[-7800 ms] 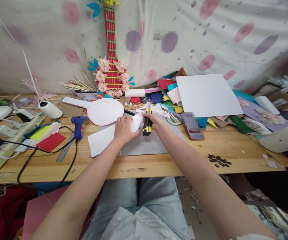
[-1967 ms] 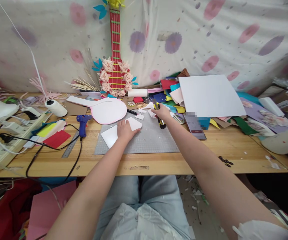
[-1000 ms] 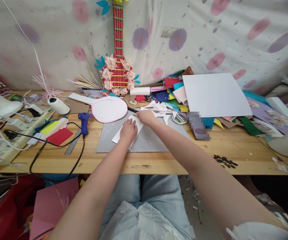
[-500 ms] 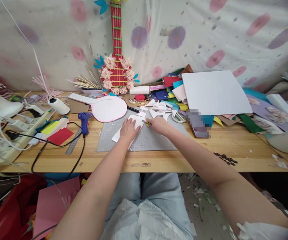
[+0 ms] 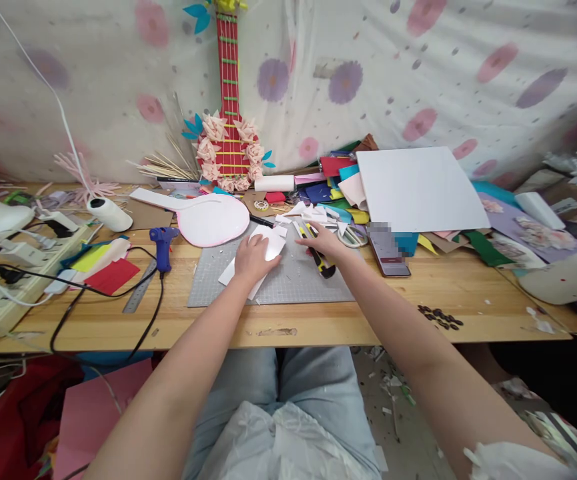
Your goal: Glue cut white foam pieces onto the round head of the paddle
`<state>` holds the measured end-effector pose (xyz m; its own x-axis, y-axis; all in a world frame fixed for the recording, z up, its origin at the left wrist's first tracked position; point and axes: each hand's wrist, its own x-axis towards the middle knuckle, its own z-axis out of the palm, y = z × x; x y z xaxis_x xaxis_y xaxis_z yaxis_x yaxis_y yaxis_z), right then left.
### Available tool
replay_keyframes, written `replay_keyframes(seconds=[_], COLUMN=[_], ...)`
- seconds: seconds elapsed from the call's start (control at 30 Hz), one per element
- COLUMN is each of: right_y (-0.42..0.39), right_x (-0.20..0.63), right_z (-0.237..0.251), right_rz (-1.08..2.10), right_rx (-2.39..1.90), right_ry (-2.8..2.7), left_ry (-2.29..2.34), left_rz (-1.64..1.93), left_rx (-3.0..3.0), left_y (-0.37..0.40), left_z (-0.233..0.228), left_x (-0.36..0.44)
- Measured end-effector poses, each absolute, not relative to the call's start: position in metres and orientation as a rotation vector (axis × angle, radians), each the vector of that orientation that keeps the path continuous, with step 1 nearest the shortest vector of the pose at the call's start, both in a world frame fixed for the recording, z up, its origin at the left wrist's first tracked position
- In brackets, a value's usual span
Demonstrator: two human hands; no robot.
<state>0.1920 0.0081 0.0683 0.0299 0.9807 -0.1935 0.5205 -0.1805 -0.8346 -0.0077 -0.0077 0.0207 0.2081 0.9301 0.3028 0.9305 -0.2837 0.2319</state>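
Left hand [image 5: 254, 259], fingers spread, presses white board [image 5: 275, 244] on mat [image 5: 288, 293] near desk's [image 5: 218, 327] front edge. Right hand [image 5: 324, 241] clamped on cutter [image 5: 327, 271]. Scraps [image 5: 313, 212] lie cut; board looks part-trimmed, unfinished.

We rest left hand [image 5: 253, 259] on board [image 5: 273, 246] atop mat [image 5: 293, 283], hold cutter [image 5: 325, 268] in right hand [image 5: 325, 241]. Scraps [image 5: 313, 212] near mat's far edge; glue gun [image 5: 163, 249] left of mat, phone [image 5: 388, 251] right, guitar [image 5: 229, 147] behind.

Left hand [image 5: 254, 259] spread, right hand [image 5: 325, 242] curled
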Motion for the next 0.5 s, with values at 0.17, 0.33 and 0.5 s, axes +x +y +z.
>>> replay_keyframes(seconds=[0.17, 0.33, 0.5], right_y=[0.017, 0.016, 0.03], right_x=[0.166, 0.153, 0.158], right_z=[0.049, 0.051, 0.045], right_rz=[1.662, 1.843, 1.344], right_rx=[-1.386, -1.278, -1.449], right_ry=[-0.857, -0.697, -0.838], left_ry=[-1.602, -1.478, -1.512], left_rz=[-0.772, -0.812, -0.631], left_rx=[-2.483, -2.527, -2.667], left_y=[-0.007, -0.007, -0.005], left_z=[0.031, 0.037, 0.036], left_x=[-0.021, -0.028, -0.033])
